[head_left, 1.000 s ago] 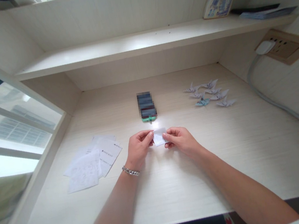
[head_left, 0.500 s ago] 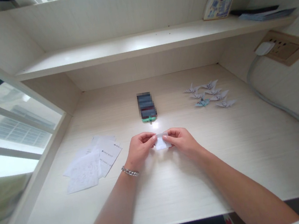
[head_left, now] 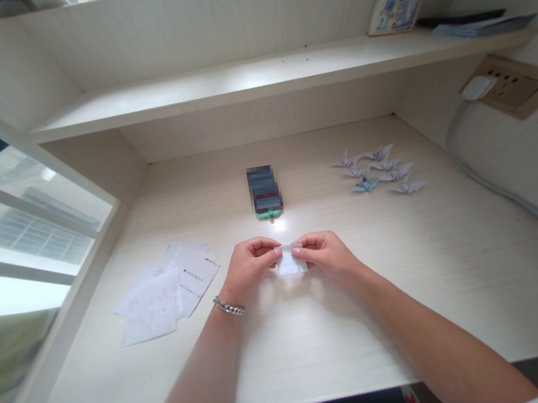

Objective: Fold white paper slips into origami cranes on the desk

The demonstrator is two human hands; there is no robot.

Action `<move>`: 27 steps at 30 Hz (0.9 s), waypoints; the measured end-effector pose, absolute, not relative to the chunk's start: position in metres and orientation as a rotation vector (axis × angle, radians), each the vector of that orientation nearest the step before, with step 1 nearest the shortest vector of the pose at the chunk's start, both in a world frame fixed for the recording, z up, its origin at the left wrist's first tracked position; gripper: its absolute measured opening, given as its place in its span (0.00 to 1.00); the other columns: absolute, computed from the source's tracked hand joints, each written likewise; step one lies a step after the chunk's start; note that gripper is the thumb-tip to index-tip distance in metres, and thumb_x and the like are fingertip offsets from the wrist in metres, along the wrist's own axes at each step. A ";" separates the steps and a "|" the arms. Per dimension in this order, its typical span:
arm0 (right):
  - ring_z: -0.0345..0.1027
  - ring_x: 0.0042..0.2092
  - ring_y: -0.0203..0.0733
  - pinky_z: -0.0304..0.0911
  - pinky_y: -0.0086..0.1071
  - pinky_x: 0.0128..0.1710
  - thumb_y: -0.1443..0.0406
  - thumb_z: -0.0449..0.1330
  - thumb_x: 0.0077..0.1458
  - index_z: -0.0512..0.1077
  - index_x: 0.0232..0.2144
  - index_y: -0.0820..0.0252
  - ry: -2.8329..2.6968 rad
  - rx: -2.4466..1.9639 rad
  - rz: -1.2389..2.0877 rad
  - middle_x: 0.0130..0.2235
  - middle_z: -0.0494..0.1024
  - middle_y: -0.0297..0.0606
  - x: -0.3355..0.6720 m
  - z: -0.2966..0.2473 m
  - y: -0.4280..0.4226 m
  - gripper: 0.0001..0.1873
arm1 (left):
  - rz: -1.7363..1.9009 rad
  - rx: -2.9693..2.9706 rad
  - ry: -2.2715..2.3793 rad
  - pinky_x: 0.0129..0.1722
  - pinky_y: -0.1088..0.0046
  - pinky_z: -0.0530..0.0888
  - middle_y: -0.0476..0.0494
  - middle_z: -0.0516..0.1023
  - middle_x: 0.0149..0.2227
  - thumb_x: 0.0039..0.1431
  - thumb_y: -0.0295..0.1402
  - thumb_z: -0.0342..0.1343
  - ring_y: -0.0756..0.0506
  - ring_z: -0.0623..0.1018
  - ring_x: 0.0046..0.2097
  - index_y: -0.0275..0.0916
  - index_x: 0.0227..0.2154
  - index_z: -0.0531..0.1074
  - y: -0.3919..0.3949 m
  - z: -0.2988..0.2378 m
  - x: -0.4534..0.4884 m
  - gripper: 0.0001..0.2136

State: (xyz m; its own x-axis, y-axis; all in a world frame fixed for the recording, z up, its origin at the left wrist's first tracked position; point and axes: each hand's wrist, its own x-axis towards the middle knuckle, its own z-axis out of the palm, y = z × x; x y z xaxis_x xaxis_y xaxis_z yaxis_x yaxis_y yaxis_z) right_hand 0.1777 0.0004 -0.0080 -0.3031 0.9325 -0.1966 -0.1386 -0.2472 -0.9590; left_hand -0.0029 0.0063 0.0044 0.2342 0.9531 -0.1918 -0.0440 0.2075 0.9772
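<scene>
Paper slip (head_left: 290,264) pinched between left hand (head_left: 250,270), right hand (head_left: 326,257); print illegible.

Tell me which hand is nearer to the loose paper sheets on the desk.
Left. The left hand is just right of the paper sheets; the right hand is farther right, past the small paper piece that both hands pinch.

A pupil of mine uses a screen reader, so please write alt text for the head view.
The person's left hand and right hand pinch a white paper slip between them over a pale desk. Beyond it lies a phone, with folded paper cranes to the right and printed sheets to the left.
</scene>
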 end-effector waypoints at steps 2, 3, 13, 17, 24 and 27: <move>0.67 0.26 0.35 0.62 0.29 0.26 0.61 0.64 0.43 0.77 0.33 0.62 -1.153 -1.085 1.678 0.27 0.77 0.37 0.177 -0.006 0.000 0.14 | 0.920 1.114 1.079 0.28 0.74 0.70 0.43 0.76 0.27 0.45 0.33 0.62 0.50 0.73 0.28 0.33 0.30 0.75 0.007 0.005 -0.004 0.10; 0.67 0.27 0.36 0.62 0.29 0.26 0.61 0.64 0.43 0.77 0.35 0.62 -1.147 -1.088 1.679 0.28 0.77 0.38 0.176 -0.006 -0.001 0.15 | 0.917 1.114 1.081 0.28 0.74 0.70 0.43 0.76 0.27 0.45 0.32 0.62 0.50 0.73 0.28 0.33 0.30 0.75 0.007 0.005 -0.004 0.09; 0.70 0.29 0.39 0.66 0.34 0.30 0.62 0.66 0.39 0.78 0.36 0.60 -1.086 -1.097 1.684 0.31 0.80 0.41 0.174 -0.008 -0.002 0.18 | 0.933 1.136 1.074 0.27 0.76 0.68 0.45 0.75 0.26 0.44 0.29 0.61 0.51 0.71 0.27 0.33 0.29 0.75 0.008 0.005 -0.004 0.07; 0.71 0.29 0.39 0.67 0.35 0.31 0.64 0.68 0.36 0.79 0.33 0.58 -0.994 -1.071 1.706 0.30 0.80 0.40 0.173 -0.009 -0.002 0.16 | 0.975 1.134 1.058 0.27 0.76 0.68 0.46 0.75 0.25 0.44 0.27 0.60 0.51 0.72 0.27 0.33 0.28 0.75 0.008 0.002 -0.004 0.05; 0.72 0.30 0.41 0.67 0.36 0.31 0.63 0.68 0.37 0.79 0.31 0.58 -1.060 -1.053 1.650 0.31 0.80 0.41 0.173 -0.012 -0.002 0.14 | 0.987 1.175 1.018 0.28 0.76 0.68 0.46 0.75 0.26 0.46 0.27 0.59 0.51 0.72 0.28 0.34 0.28 0.74 0.007 0.004 -0.005 0.04; 0.72 0.31 0.41 0.66 0.36 0.33 0.63 0.67 0.38 0.79 0.32 0.57 -1.142 -1.060 1.606 0.32 0.80 0.41 0.175 -0.011 -0.002 0.13 | 0.957 1.231 1.023 0.29 0.76 0.68 0.46 0.75 0.27 0.47 0.27 0.58 0.51 0.72 0.29 0.34 0.28 0.75 0.007 0.006 -0.005 0.04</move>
